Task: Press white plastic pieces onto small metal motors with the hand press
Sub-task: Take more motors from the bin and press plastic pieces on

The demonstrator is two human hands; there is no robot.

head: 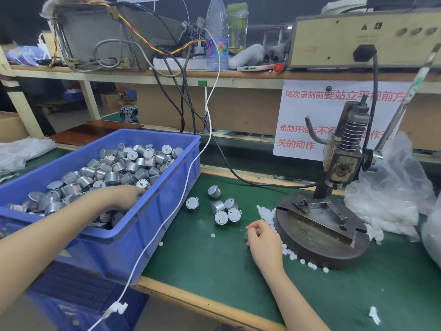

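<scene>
As six motors (221, 217) lie loose, left hand (124, 196) and right hand (262, 241) hide fingers' grip.

a wide-angle head-worn camera looks forward and down, close over the green bench mat (214, 271), blue bin (119, 247) at left, hand press (343, 163) at right.

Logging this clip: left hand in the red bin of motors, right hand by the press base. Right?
No: the head view shows a blue bin, not red. The left hand is in it; the right hand is by the press base.
</scene>
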